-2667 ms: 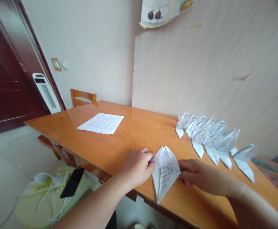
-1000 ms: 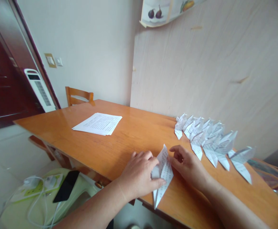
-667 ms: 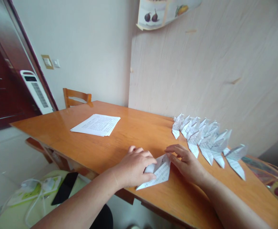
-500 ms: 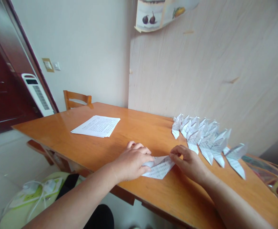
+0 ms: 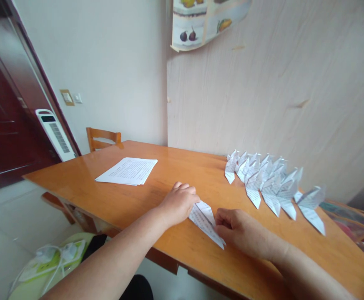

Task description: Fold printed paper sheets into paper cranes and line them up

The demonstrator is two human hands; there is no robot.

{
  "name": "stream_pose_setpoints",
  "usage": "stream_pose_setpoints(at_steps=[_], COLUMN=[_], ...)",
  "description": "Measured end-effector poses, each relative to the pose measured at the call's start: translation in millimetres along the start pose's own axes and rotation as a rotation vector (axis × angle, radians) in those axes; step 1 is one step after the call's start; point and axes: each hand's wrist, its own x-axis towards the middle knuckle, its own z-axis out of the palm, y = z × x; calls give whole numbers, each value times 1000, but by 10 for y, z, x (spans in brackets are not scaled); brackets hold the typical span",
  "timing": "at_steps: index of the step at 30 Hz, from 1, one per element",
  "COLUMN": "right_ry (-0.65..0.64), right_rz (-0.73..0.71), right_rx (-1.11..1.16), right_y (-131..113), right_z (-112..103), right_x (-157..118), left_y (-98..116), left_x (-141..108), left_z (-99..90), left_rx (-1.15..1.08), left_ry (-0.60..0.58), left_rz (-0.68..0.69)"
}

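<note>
A folded piece of printed paper (image 5: 203,221) lies slanted near the front edge of the wooden table (image 5: 169,166), between both hands. My left hand (image 5: 179,202) is closed on its upper left end, fingers wrapped over it. Curled fingers of my right hand (image 5: 234,228) touch the paper's right side near its lower pointed end; the fingertips are partly hidden. Several folded paper pieces (image 5: 271,183) with upright points stand in rows at the right back of the table. A stack of printed sheets (image 5: 128,171) lies flat at the left.
A wooden chair (image 5: 103,138) stands behind the table's far left corner. Below the left edge, a power strip (image 5: 48,260) with white cables rests on a pale green surface. Clear plastic with colored items (image 5: 363,237) is beyond the right edge.
The folded paper has turned, its right end now pointing down toward the front edge. My right hand has moved lower and curled more. The view has tilted slightly upward.
</note>
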Motion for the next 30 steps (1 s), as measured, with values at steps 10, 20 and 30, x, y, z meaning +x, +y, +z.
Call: stream_pose_setpoints(at_steps=[10,20,30], right_ry=[-81,56,102], right_rz=[-34,-68,-321], right_rx=[55,94,-153], right_y=[-59,-1,-77], right_z=[-29,-25,16], right_x=[-47,-11,-20], left_y=[24,-6,-35], left_x=[135,62,82], left_z=[159,238,235], left_rx=[-79,-146,-159], left_ry=[21,69,42], left_rz=[-21,-10,-5])
